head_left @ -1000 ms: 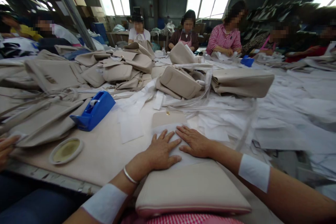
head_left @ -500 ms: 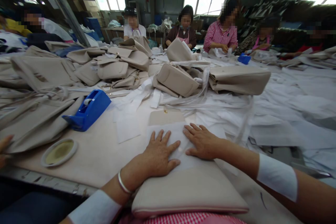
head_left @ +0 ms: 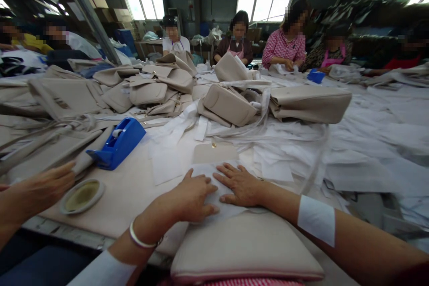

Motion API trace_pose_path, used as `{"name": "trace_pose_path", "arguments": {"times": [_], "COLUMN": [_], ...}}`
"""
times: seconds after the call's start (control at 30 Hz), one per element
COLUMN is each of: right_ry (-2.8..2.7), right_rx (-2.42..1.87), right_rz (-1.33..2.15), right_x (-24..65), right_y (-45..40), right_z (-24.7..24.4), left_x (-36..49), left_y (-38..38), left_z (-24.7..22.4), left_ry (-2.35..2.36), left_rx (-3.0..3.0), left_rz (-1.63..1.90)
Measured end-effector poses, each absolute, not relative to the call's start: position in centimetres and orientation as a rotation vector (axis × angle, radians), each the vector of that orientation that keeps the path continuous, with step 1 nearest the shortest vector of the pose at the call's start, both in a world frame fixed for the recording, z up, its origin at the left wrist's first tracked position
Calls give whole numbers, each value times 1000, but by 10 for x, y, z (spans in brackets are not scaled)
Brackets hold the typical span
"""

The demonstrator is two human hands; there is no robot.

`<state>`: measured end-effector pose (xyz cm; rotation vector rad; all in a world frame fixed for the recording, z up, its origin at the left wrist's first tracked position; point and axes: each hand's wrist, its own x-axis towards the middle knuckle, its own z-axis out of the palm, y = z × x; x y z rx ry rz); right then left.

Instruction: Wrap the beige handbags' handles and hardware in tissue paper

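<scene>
A beige bag (head_left: 246,246) lies flat at the table's front edge, its flap with a small gold clasp (head_left: 214,145) pointing away from me. White paper (head_left: 231,210) covers the middle of it. My left hand (head_left: 192,196) rests on the paper's left side, fingers apart. Just to its right, my right hand (head_left: 239,185) lies flat on the same paper with its fingers spread. Neither hand grips anything. The fingertips of the two hands are close together, and the paper beneath them is partly hidden.
A blue tape dispenser (head_left: 122,143) and a round dish (head_left: 82,196) are on the left, near another person's hand (head_left: 50,187). Beige bags (head_left: 228,103) are heaped beyond. White sheets (head_left: 362,161) cover the right side. Several people are across the table.
My right hand has slid left across the paper, closer to my left hand, which has shifted slightly left. The other person's hand at the left has come further into view.
</scene>
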<state>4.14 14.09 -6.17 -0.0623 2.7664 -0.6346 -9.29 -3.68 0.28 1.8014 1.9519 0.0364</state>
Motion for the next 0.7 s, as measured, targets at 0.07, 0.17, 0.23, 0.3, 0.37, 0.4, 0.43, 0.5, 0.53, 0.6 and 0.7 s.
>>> {"name": "trace_pose_path", "arguments": {"times": [0.07,0.17,0.23,0.3,0.37,0.4,0.43,0.5,0.53,0.6,0.7], "right_ry": [2778,2821,2832,2812,2788,2778,2767,2728,2702,2661,2749], "right_rx": [-50,-27,-25,-2,41,64,86,134,157,180,161], "right_rz": [-611,-590,-571,-554,-554,-556,-559,-560,-553,-525,-472], "right_x": [41,39,40,45,53,59,65,77,81,82,59], "right_y": [139,135,133,135,142,147,153,169,177,193,208], "right_z": [-60,-58,-58,-59,-60,-61,-61,-60,-57,-50,-34], "left_x": [-93,-87,-81,-77,-76,-76,-75,-76,-76,-76,-76], "left_y": [-24,-4,3,1,-5,-8,-11,-14,-15,-16,-16], "left_z": [12,1,-21,-43,-58,-61,-62,-59,-57,-53,-49], "left_ry": [2021,1952,1878,1897,1939,1945,1944,1932,1923,1911,1915], "left_rx": [1840,1904,1910,1890,1865,1855,1847,1837,1833,1825,1812], "left_rz": [129,371,409,353,284,257,230,182,168,167,197]}}
